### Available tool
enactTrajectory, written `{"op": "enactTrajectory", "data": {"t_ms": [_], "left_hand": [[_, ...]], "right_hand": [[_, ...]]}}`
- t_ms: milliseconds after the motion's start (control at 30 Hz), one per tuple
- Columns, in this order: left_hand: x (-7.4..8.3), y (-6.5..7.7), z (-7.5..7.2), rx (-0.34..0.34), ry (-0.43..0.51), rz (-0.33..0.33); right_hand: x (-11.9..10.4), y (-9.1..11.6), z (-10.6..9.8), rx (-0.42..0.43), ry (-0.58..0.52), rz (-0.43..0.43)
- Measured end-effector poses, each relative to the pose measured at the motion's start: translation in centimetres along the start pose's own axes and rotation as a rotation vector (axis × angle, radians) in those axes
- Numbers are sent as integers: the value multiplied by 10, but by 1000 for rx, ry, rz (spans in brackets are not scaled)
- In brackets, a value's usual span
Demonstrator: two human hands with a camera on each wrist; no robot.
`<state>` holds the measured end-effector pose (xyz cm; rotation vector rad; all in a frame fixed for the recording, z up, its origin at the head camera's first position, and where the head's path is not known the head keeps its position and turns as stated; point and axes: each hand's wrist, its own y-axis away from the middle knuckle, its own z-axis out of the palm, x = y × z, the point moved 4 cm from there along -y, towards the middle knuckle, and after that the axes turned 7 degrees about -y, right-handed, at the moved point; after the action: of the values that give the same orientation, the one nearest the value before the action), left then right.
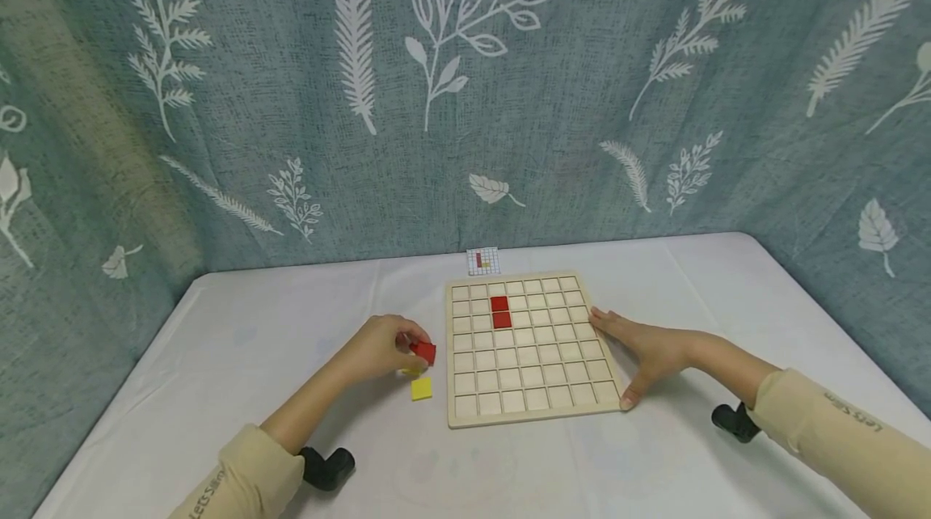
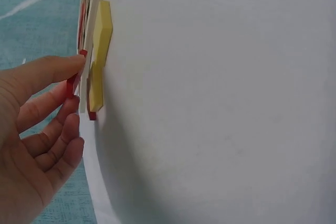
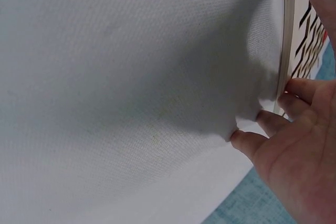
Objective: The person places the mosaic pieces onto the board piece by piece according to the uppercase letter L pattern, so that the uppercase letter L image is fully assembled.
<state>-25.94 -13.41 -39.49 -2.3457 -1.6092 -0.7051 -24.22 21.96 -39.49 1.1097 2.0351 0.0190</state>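
Observation:
My left hand (image 1: 384, 348) pinches a red square tile (image 1: 424, 353) between thumb and fingers, just left of the wooden grid board (image 1: 465, 406). In the left wrist view the red tile (image 2: 71, 87) stands edge-on at the fingertips. Below that hand are two yellow tiles; one yellow tile (image 1: 421, 389) shows fully, the other is partly hidden by the fingers. Another red piece (image 2: 92, 115) peeks out beside the lower yellow tile (image 2: 96, 90). Two red tiles (image 1: 501, 319) sit in neighbouring cells of one board column. Along the board's right edge, my right hand (image 1: 650, 349) rests with fingers and thumb spread.
A small printed card (image 1: 483, 261) with a grid and coloured squares lies behind the board. White cloth (image 1: 240, 357) covers the table, and a patterned blue-green curtain (image 1: 393, 204) hangs behind it. Black devices (image 1: 329, 468) show by both wrists.

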Motion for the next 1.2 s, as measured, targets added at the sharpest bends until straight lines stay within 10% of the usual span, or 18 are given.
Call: {"op": "enactTrajectory", "data": {"t_ms": [367,1200], "left_hand": [[3,0,-16,1,-49,-7],[30,-18,-2,15,-70,120]], "right_hand": [[3,-1,1,2,-5,-2],[2,0,0,5,-3,8]]}}
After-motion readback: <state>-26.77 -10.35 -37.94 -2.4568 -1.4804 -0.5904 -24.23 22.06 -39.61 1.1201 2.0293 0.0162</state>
